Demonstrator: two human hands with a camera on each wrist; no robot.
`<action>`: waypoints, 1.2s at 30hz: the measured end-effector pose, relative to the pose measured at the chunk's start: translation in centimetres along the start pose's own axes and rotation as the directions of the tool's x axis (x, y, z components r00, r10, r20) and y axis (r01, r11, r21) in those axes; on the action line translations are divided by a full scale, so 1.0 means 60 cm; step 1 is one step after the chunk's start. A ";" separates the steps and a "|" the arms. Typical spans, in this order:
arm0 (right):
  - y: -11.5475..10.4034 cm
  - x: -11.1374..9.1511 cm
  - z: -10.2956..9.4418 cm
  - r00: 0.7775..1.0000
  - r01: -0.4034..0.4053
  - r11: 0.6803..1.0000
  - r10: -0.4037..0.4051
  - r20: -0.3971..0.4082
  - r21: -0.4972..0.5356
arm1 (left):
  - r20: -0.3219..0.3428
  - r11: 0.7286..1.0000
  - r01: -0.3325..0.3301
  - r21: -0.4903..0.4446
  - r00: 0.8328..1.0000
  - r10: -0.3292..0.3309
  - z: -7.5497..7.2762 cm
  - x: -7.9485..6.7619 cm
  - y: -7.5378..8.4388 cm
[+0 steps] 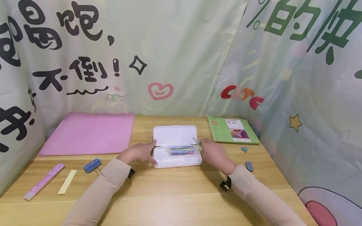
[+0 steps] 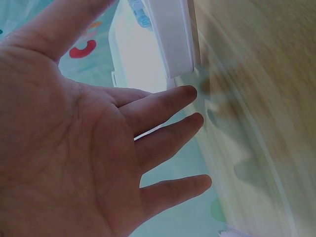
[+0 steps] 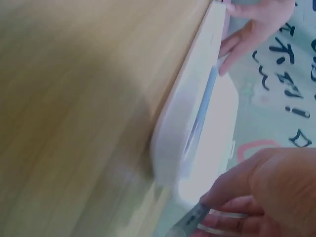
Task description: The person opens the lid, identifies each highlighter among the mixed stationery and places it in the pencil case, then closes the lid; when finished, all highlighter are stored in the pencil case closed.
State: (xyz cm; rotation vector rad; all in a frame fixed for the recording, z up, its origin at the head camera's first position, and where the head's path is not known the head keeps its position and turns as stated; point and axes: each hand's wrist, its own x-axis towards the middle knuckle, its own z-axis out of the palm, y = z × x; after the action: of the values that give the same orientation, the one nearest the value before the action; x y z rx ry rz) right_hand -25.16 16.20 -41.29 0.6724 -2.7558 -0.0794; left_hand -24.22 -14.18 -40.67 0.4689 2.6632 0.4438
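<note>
A white pencil case (image 1: 176, 164) lies on the table with its lid (image 1: 175, 135) folded back. Several pens (image 1: 181, 150), mostly blue, lie together inside it. My left hand (image 1: 140, 153) is at the case's left side, thumb at the near corner and fingers spread toward the hinge; in the left wrist view the left-hand fingers (image 2: 168, 148) look nearly straight. At the right end, my right hand (image 1: 214, 153) pinches a slim grey pen (image 3: 190, 219) between thumb and fingers. That pen points toward the lid's right edge, and the hand covers part of it.
Left: a pink sheet (image 1: 90, 133), a pink-purple stick-like case (image 1: 44, 182), a cream strip (image 1: 67, 182) and a blue binder clip (image 1: 92, 165). Right: a green book (image 1: 222, 131), a small teal clip (image 1: 244, 149) and a dark blue eraser (image 1: 249, 166). A printed curtain (image 1: 186, 56) encloses the table.
</note>
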 end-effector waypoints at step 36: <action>-0.052 0.078 -0.002 0.957 0.264 0.964 -0.264 -0.116 -0.016 | -0.078 0.998 -0.028 0.052 0.996 0.032 0.009 -0.006 -0.006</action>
State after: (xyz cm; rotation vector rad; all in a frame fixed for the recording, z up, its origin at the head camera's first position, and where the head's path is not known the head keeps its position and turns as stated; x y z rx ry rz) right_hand -27.72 11.28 -40.26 1.0092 -2.5390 -0.0947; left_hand -23.78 -14.47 -41.15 0.5168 2.7518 0.4122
